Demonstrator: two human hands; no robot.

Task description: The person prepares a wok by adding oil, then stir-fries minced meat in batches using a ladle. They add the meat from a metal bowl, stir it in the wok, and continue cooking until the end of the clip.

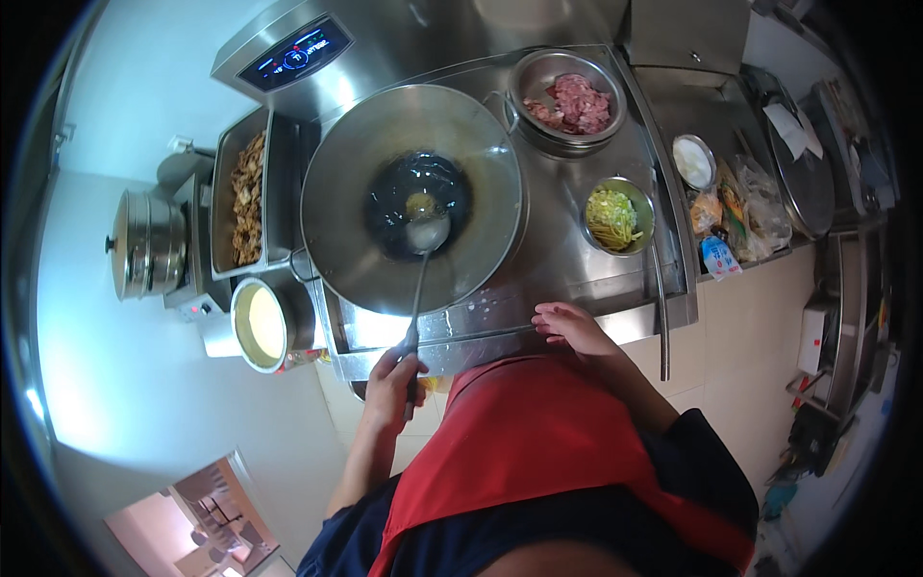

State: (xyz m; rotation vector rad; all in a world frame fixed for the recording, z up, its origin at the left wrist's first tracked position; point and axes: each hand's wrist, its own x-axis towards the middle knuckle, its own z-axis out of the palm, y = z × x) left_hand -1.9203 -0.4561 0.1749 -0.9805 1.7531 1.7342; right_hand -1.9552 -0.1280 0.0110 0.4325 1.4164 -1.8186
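My left hand (394, 384) is closed around the dark handle of a metal ladle (425, 234), whose bowl rests low inside a large metal wok (346, 249). Dark, shiny liquid (382, 189) pools at the wok's bottom, with a small yellowish patch beside the ladle's bowl. Near the front edge of the steel stove, my right hand (570, 328) holds nothing, fingers apart. Behind and to the right of the wok, a metal bowl (520, 119) holds raw, cut meat (577, 104). A smaller metal bowl (647, 220) contains chopped green and yellow vegetables (611, 216).
Left of the wok stand a deep steel tray (222, 187) of browned pieces and a pot (283, 317) of pale yellow contents. A long metal rod (661, 317) overhangs the stove's front right. Farther right lie a white-filled bowl (694, 162) and plastic bags (761, 209).
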